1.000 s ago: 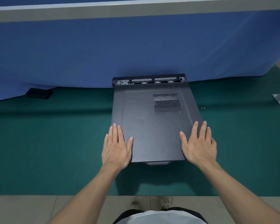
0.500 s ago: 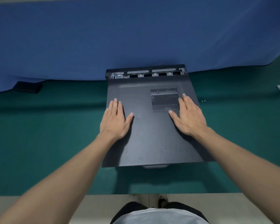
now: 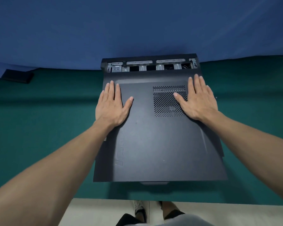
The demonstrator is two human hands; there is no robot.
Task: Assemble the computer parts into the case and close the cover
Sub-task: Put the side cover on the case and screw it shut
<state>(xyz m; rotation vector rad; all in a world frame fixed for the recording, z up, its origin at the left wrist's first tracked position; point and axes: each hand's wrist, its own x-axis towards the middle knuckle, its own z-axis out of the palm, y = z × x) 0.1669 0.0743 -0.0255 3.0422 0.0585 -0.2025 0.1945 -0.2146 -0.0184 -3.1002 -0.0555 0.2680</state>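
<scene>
Blue cloth (image 3: 137, 26): hangs behind the table and fills the upper part of the view; its lower edge meets the table top just behind the case.

Table (image 3: 39, 119): green top that carries the case; its near edge runs across the bottom of the view.

Case (image 3: 150, 66): black computer case lying on its side in the middle of the table. Its long axis runs from the person straight away toward the blue cloth. Only its far end shows, a strip of grey metal brackets and dark openings facing up.

Cover (image 3: 153, 144): dark flat panel lying on top of the case, its long axis in line with the case's. Its far edge stops short of the case's far end, so the strip of brackets stays uncovered.

Floor (image 3: 104, 211): pale strip below the table's near edge, with the person's shoes on it.

Left hand (image 3: 112, 106): open and flat, palm down on the cover near its left edge, fingers straight and pointing away, thumb spread to the right.

Right hand (image 3: 197, 101): open and flat, palm down on the cover near its right edge, fingers reaching toward the far right corner, thumb lying on the vent.

Vent (image 3: 165, 105): rectangle of small holes in the far right part of the cover.

Lettering (image 3: 119, 152): raised word along the cover's left side, running along the long axis.

Black pad (image 3: 17, 76): small dark flat thing at the far left of the table, well apart from the case.
</scene>
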